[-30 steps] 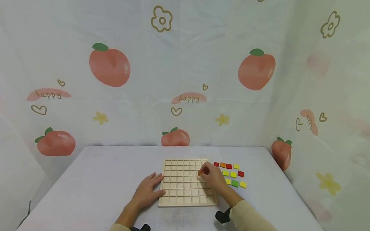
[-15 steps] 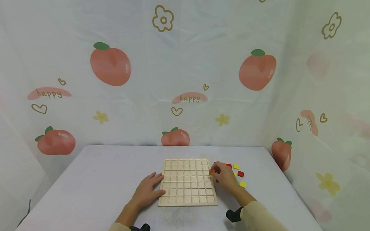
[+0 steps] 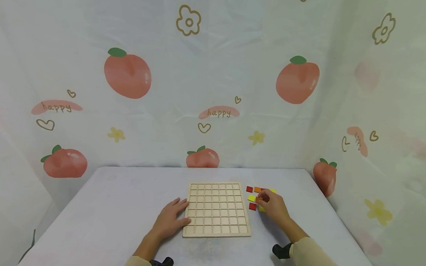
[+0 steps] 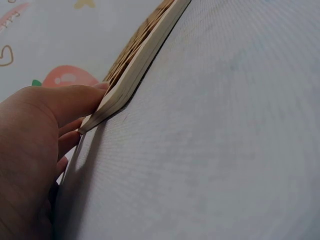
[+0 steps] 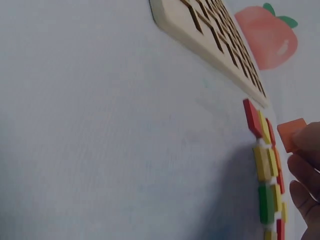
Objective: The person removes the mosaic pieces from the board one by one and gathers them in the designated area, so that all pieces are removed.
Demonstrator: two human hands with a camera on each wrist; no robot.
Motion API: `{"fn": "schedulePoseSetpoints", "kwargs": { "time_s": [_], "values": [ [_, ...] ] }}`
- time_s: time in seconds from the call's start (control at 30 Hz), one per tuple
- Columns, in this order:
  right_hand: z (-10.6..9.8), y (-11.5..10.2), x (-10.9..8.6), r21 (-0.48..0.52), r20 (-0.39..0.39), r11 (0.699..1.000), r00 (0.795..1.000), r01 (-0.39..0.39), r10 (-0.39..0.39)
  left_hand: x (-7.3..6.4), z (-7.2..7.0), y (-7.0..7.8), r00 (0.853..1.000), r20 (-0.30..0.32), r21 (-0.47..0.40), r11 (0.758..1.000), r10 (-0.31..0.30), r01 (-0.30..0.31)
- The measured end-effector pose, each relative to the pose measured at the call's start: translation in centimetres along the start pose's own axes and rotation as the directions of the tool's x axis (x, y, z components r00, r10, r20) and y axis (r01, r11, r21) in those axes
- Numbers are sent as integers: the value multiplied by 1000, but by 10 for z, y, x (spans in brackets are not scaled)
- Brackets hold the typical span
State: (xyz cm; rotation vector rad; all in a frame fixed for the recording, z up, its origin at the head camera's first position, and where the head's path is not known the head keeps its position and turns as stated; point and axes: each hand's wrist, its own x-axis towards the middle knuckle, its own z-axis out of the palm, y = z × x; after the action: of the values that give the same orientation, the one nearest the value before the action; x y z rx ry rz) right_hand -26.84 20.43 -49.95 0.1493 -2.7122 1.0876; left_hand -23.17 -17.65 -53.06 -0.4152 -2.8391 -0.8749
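A wooden grid board (image 3: 217,211) lies flat on the table, its square cells bare. My left hand (image 3: 169,219) rests at the board's left edge with fingers extended; in the left wrist view its thumb (image 4: 75,101) lies over the rim near the corner. To the right of the board, my right hand (image 3: 276,206) pinches an orange square tile (image 5: 289,134) between thumb and fingers. It holds this tile over rows of coloured tiles, among them a red tile (image 3: 252,206), a yellow tile (image 3: 251,198) and a green tile (image 5: 266,204). The right hand hides part of these rows in the head view.
The white table (image 3: 131,208) reaches back to a fabric backdrop (image 3: 216,61) printed with fruit and flowers. A second red tile (image 3: 249,189) and an orange tile (image 3: 257,189) lie in the back row, close to the board's right edge.
My right hand has moved right from over the board to the loose tiles, carrying the orange tile. The left hand and the board stay in place.
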Motion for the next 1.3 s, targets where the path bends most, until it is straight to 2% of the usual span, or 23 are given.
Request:
{"fn": "schedulePoseSetpoints", "kwargs": {
  "time_s": [0.27, 0.5, 0.7, 0.93, 1.3],
  "values": [
    [-16, 16, -7, 22, -38, 995, 995, -96, 97, 1, 2, -2, 1000, -6, 8, 1000, 7, -7],
    [-26, 29, -9, 1, -72, 991, 989, -131, 131, 1, 2, -1, 1000, -5, 5, 1000, 4, -4],
    [-31, 43, -10, 21, -108, 987, 981, -161, 163, -1, -1, 4, 1000, -2, -2, 1000, 0, 0],
    [-35, 55, -12, 78, -94, 963, 960, -257, 263, -1, -2, 3, 1000, -5, 7, 1000, -2, 2],
    [-41, 67, -13, 102, -98, 941, 938, -323, 333, 0, -1, 2, 1000, -9, -6, 1000, 10, -10]
  ]
}}
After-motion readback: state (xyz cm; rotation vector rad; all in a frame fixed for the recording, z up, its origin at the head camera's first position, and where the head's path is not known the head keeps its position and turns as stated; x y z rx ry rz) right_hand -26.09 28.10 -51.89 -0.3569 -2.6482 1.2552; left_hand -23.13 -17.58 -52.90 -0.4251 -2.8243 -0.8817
